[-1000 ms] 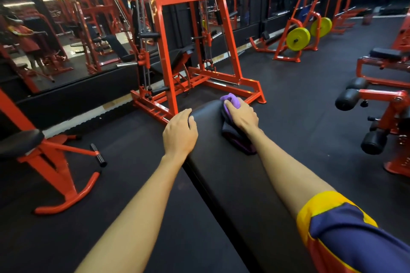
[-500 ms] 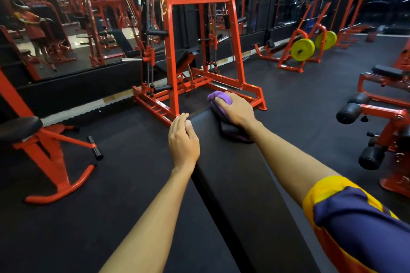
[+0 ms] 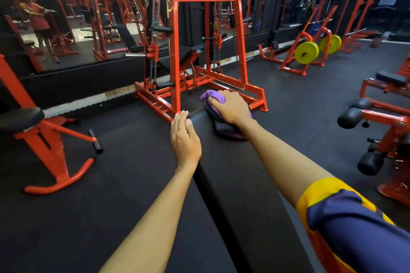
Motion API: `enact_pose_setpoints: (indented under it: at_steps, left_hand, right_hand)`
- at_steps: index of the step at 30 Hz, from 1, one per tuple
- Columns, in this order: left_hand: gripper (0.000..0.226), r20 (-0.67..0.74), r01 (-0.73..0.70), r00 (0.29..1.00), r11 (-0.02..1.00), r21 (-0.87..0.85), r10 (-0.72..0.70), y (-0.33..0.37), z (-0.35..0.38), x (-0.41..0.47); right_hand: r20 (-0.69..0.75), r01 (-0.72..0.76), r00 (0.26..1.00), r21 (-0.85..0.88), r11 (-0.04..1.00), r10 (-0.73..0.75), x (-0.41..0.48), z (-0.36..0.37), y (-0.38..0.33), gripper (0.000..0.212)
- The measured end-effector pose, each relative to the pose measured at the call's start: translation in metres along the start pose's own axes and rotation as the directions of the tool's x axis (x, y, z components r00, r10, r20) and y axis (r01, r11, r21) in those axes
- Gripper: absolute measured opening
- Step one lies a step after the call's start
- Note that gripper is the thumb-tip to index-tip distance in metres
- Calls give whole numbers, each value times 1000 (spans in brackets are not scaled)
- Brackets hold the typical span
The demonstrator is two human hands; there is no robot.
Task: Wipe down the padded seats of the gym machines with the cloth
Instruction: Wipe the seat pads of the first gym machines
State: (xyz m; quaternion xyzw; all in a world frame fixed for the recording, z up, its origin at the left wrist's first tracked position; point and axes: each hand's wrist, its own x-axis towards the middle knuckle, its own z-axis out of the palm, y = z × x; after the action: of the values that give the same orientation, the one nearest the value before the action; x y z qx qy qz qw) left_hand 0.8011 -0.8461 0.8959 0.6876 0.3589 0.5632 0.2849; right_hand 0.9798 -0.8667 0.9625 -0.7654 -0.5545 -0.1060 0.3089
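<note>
A long black padded bench (image 3: pixel 239 184) runs from the bottom of the view away from me. At its far end my right hand (image 3: pixel 231 106) lies on a bunched purple cloth (image 3: pixel 210 95), fingers curled over it and pressing it onto the pad. A darker fold of the cloth shows under my wrist. My left hand (image 3: pixel 184 137) rests on the bench's left edge near the far corner, with fingers straight and thumb on top of the pad.
An orange cable machine (image 3: pixel 175 51) stands just beyond the bench end. A round black seat on an orange stand (image 3: pixel 20 117) is at the left. A leg machine with black roller pads (image 3: pixel 350 117) is at the right. Yellow plates (image 3: pixel 307 52) sit farther back.
My right hand has pushed the cloth further along the pad to its far end. My left hand has slid forward along the left edge.
</note>
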Motion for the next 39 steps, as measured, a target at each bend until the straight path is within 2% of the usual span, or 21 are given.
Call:
enact_pose_setpoints:
  at_steps: [2,4,6,8,11,12,15,16,18,20,22,24,26,28,30,31,33,35,37,39]
  left_hand:
    - [49,-8,-2,1000,1000,-2,2,0,0,0]
    - [48,-4,3,1000,1000,-21,-3,0,-1,1]
    - [48,9,20,1000,999,-40,-20,1,-2,0]
    - [48,17,20,1000,999,-49,-19,0,-2,-1]
    - [48,2,-5,1000,999,-52,5,-2,-1,1]
    - [48,0,-9,1000,999,-51,10,-3,-1,1]
    - [50,11,-12,1000,999,-39,12,-1,-1,0]
    - [50,10,-10,1000,999,-38,11,0,-1,1]
    - [47,7,-9,1000,999,-42,9,1,-2,1]
    - [45,4,13,1000,996,-85,-12,-3,-2,-3]
    - [49,-7,9,1000,991,-134,-10,-9,-1,-12]
    - [53,-34,-27,999,989,-146,22,-15,2,-23]
    - [55,-43,-32,999,987,-160,25,-17,4,-26]
    - [54,-41,-10,999,982,-188,2,-17,4,-26]
    - [55,-40,8,999,978,-209,-17,-15,4,-26]
    - [54,-40,12,999,976,-218,-21,-14,3,-26]
    - [55,-34,6,999,973,-232,-14,-18,1,-25]
    - [57,-5,-3,1000,970,-242,2,-22,-1,-19]
    - [57,25,-9,1000,970,-243,15,-24,-2,-11]
    - [53,38,-19,999,970,-242,29,-24,-4,-9]
  right_hand:
    - [-80,-57,995,-11,998,56,-4,7,-12,47]
    - [-134,26,991,1,1000,-26,-23,13,-28,38]
    - [-167,138,978,89,986,-122,-48,22,-34,36]
    - [-122,206,974,139,969,-189,-76,27,-24,53]
    - [-49,274,961,46,961,-271,-88,26,14,67]
    - [-31,225,974,27,974,-224,-80,21,21,66]
    - [-23,-48,998,83,995,50,-42,2,7,50]
    - [-32,-56,998,63,996,58,-33,-1,-8,47]
    - [-38,23,999,41,999,-22,-29,3,-41,44]
    - [-57,166,986,135,977,-160,-46,12,-59,36]
    - [-55,304,953,214,928,-299,-65,16,-50,43]
    - [8,374,924,176,911,-381,-65,7,-23,54]
    - [17,321,946,123,939,-325,-49,-2,-9,46]
    - [-3,166,986,92,982,-166,-29,-10,-14,29]
    - [7,37,999,42,998,-37,-17,-9,-30,36]
    - [8,45,999,11,999,-45,-18,-6,-39,38]
    - [6,175,985,10,985,-175,-33,4,-50,35]
    - [2,312,949,120,942,-314,-53,12,-47,40]
    - [18,348,934,165,923,-356,-55,7,-31,52]
    - [13,298,953,154,942,-304,-43,-1,-18,37]
